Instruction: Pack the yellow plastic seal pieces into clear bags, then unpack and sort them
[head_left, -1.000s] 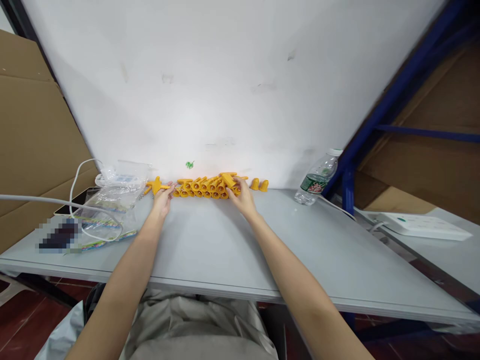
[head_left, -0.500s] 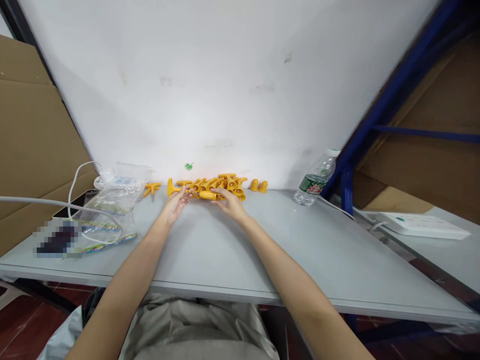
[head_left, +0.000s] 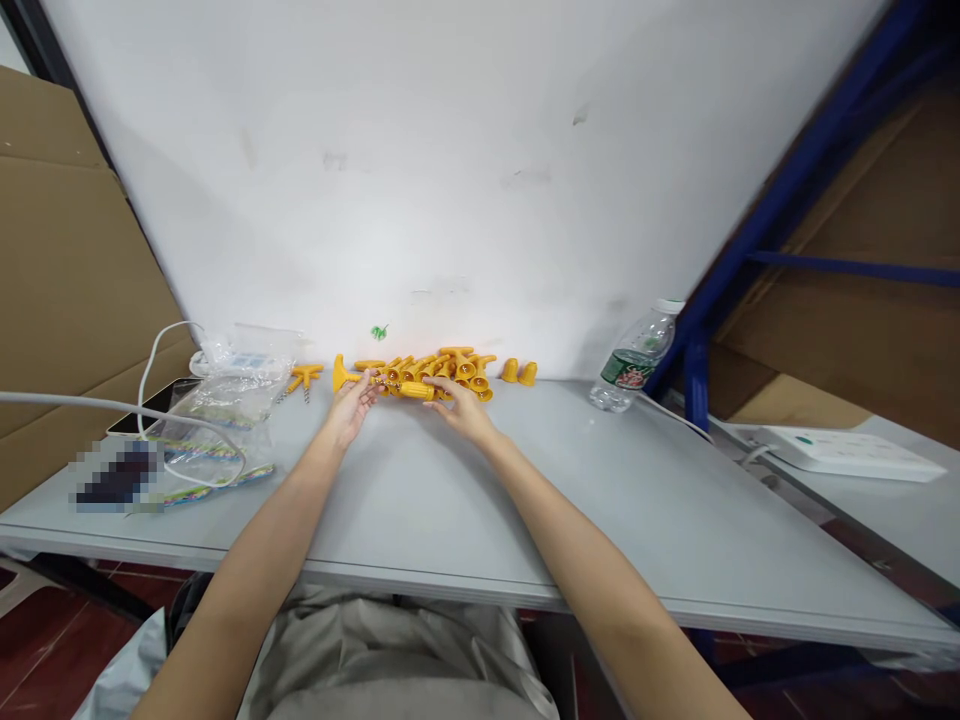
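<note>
My left hand (head_left: 352,412) is closed around a corkscrew with a yellow T-shaped handle (head_left: 341,374); its metal spiral points right. My right hand (head_left: 459,408) pinches a ribbed yellow sleeve (head_left: 417,390) at its right end, in line with the spiral. The spiral's tip meets the sleeve's left end; how deep it goes I cannot tell. Just behind both hands lies a row of yellow corkscrews with bell-shaped ends (head_left: 466,370), partly hidden by my fingers. Two loose T-handled corkscrews (head_left: 306,376) lie to the left, their spirals bare. A pair of yellow bell-shaped caps (head_left: 519,372) stands at the right.
A clear plastic bottle (head_left: 634,362) with a green label leans at the right by a blue frame (head_left: 696,380). On the left are plastic bags (head_left: 232,400), a phone (head_left: 154,408) and a white cable (head_left: 140,385). A white wall (head_left: 480,200) rises behind the table (head_left: 420,500).
The view has shifted very slightly. Both hands keep their hold on the corkscrew and the sleeve, with almost no visible movement.
</note>
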